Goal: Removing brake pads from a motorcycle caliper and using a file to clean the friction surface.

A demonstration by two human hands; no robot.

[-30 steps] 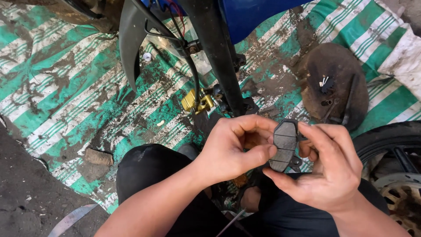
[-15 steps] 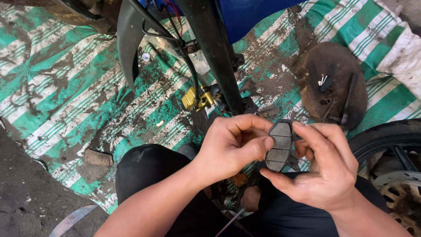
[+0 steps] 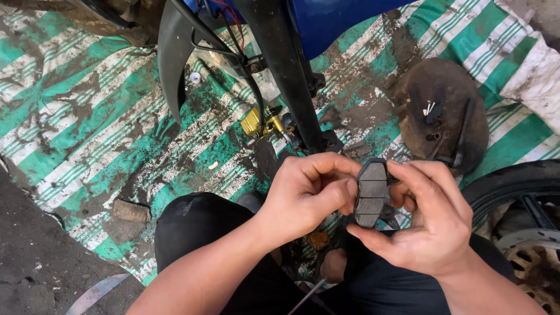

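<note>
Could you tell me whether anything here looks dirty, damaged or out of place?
The green striped mat is heavily smeared with dark grime, and small loose parts lie on a grubby round pad. The brake pad held in both hands shows no obvious damage.

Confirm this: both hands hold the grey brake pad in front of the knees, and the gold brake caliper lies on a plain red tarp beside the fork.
Not quite. The head view shows both hands, left hand and right hand, on the brake pad, and the gold caliper beside the fork, but the tarp is green-and-white striped, not red.
</note>
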